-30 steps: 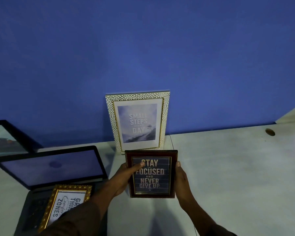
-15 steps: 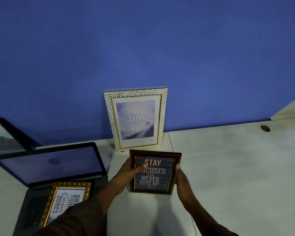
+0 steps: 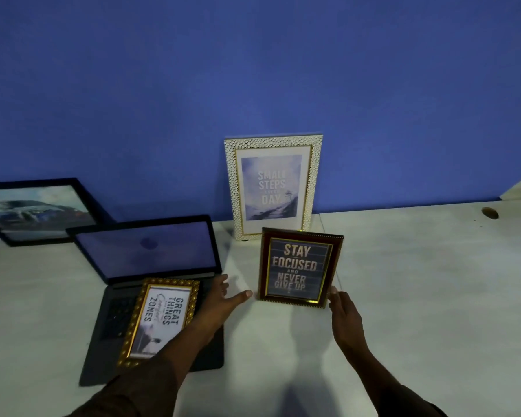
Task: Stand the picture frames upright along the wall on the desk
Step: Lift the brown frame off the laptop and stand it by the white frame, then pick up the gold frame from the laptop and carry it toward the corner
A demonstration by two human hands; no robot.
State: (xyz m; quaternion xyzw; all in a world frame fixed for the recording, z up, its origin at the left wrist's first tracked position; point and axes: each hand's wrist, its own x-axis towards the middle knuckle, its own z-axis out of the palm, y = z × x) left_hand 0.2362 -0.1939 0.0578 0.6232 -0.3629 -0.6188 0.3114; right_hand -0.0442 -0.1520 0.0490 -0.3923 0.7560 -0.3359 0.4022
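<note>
Standing upright on a pale desk (image 3: 403, 296), near the centre of the view, is a dark red picture frame (image 3: 300, 267) with a thin gold inner edge; its print reads "Stay focused and never give up". It faces the viewer and is slightly turned, its right side a little lower in the picture.

At about twelve o'clock from it, just behind and partly overlapped at one bottom corner, a taller white pebbled frame (image 3: 272, 186) leans against the blue wall (image 3: 253, 70). Its print reads "Small steps every day".

The left hand (image 3: 221, 299) sits at about nine o'clock from the red frame, fingers spread and loose, its nearest fingertip just short of the frame's lower left corner and holding nothing. The right hand (image 3: 345, 314) is at about five o'clock, with a fingertip at the frame's lower right corner; whether it actually touches cannot be told. It grips nothing.

Further toward nine o'clock an open laptop (image 3: 145, 254) rests on the desk with a dim screen. A gold beaded frame (image 3: 160, 320) lies flat across its keyboard, its text running sideways and reading "Great things" and "zones". At about ten o'clock, by the wall at the left edge, a black frame (image 3: 39, 210) showing a car leans back.
</note>
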